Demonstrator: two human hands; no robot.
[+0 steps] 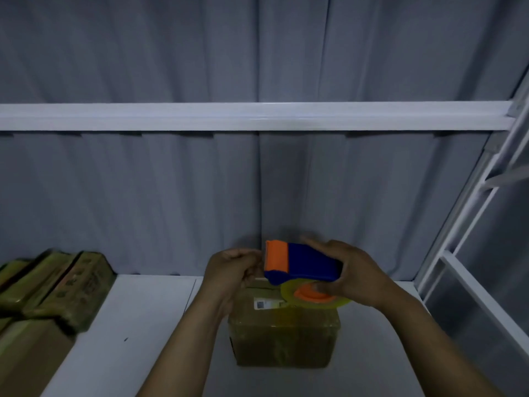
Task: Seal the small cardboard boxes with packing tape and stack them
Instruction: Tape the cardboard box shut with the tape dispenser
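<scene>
A small cardboard box (283, 336) stands on the white table (143, 325), a white label on its top. Above it my right hand (352, 273) grips a blue and orange tape dispenser (303, 266) that carries a roll of clear yellowish tape (289, 293). My left hand (229, 270) is at the dispenser's orange front end, its fingers curled and seemingly pinching the tape end, though the tape itself is too dim to make out. Both hands hover over the far edge of the box.
Several cardboard boxes (57, 287) lie piled at the table's left edge. A white shelf beam (257, 116) crosses overhead, with a grey curtain (171, 196) behind. A white metal frame (469, 224) rises on the right.
</scene>
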